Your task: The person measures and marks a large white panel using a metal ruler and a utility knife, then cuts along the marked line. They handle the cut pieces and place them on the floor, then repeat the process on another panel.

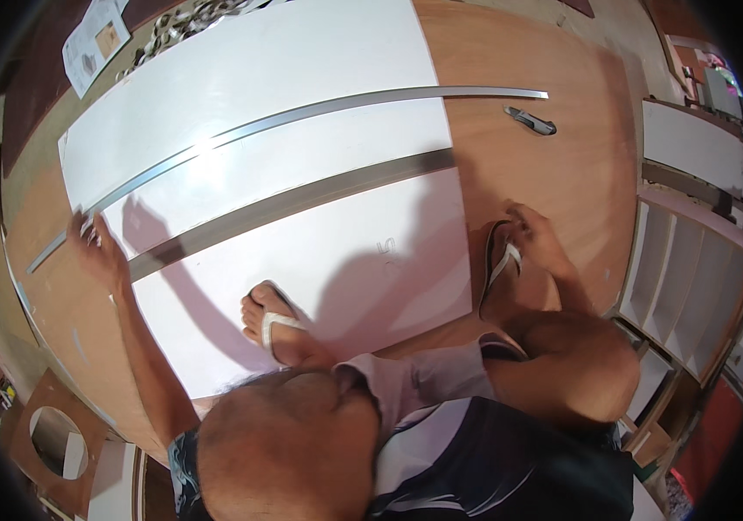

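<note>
Across a white panel (337, 52) lies a long, thin metal straightedge (328, 104), its ends reaching past the panel onto brown board. My left hand (101, 252) is at its left end, fingers bent around the metal. Beyond the panel's right edge, a grey and black utility knife (530, 121) rests close to the straightedge's other end. My right hand (541, 239) hangs beside my right foot with its fingers apart, holding nothing that I can see. A grey-brown band (302, 201) crosses the white surface nearer to me, with faint pencil marks below it.
My sandalled left foot (272, 321) stands on the white surface, my right foot (503, 269) on the brown board (562, 165). White shelving (675, 269) stands at the right. A board with a round hole (31, 434) is at the lower left. Printed paper (89, 52) lies at the far left.
</note>
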`<state>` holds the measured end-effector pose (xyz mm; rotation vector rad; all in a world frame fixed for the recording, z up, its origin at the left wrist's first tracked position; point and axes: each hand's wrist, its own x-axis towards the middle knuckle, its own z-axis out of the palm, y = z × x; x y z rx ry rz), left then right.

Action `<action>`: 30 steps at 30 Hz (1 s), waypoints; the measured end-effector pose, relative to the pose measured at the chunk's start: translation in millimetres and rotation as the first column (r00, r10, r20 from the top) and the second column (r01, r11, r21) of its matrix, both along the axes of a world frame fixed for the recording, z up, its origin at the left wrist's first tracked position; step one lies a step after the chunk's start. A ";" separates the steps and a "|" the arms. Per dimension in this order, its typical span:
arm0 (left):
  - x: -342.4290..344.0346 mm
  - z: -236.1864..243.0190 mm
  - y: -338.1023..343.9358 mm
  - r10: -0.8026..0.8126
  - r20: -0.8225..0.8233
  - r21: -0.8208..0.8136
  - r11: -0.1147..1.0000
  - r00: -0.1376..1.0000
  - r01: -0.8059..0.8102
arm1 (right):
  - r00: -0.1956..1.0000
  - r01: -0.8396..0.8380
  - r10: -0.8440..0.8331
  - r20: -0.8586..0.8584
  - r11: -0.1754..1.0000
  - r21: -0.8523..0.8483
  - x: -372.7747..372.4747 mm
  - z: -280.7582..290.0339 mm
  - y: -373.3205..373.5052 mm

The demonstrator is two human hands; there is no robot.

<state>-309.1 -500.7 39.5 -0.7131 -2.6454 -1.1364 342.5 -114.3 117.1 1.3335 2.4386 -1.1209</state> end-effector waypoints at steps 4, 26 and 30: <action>55.1 -7.8 -87.6 0.185 -0.046 -0.330 0.925 0.982 -0.190 | 0.975 -0.220 0.221 0.002 0.970 0.100 -26.0 -35.5 13.6; 442.8 126.5 -188.8 0.809 0.419 -0.375 0.568 0.413 -0.732 | 0.868 -0.325 0.389 -0.310 0.915 0.239 -59.1 -78.1 39.9; 472.6 49.6 -177.2 0.481 0.857 -0.282 0.737 0.185 -0.614 | 0.879 -0.340 0.389 -0.275 0.917 0.209 -47.8 -70.8 35.9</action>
